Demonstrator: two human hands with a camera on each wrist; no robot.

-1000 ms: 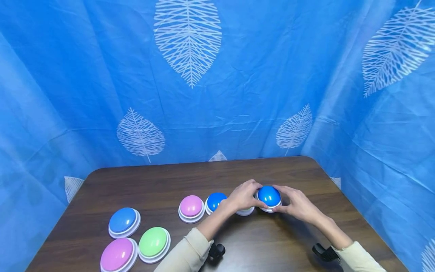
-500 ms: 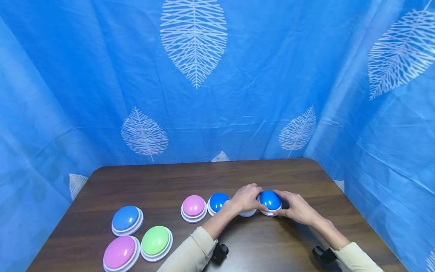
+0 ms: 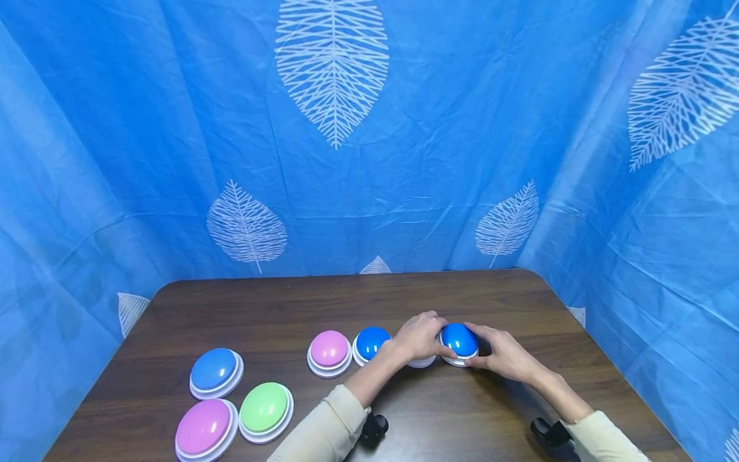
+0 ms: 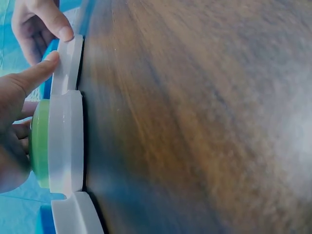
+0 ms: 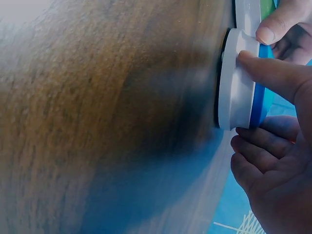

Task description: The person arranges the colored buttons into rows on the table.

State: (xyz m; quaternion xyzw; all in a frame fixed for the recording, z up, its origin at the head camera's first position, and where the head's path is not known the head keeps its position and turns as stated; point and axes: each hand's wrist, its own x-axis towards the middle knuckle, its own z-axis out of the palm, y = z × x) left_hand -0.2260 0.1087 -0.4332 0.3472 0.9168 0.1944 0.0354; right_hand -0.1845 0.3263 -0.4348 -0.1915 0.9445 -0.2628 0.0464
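Observation:
A blue dome push button (image 3: 459, 340) with a white round base is at the right end of a row. My left hand (image 3: 417, 337) holds its left side and my right hand (image 3: 501, 351) its right side. In the left wrist view the left thumb (image 4: 41, 70) presses on the white base. The right thumb (image 5: 273, 73) lies on that base in the right wrist view, other fingers at its far edge. Beneath the left hand is a green button (image 4: 41, 141), its dome hidden in the head view; its base sits right at the held button's.
The row continues left with another blue button (image 3: 371, 343) and a pink button (image 3: 329, 350). Nearer left lie larger blue (image 3: 212, 369), green (image 3: 263, 408) and magenta (image 3: 202, 427) buttons. A blue leaf-print curtain (image 3: 404, 141) hangs behind the brown table (image 3: 277, 308).
Both hands have brought the blue button slightly down and nearer in the head view, against the row's end. Over the last half second it has hardly moved. The head view has shifted a little.

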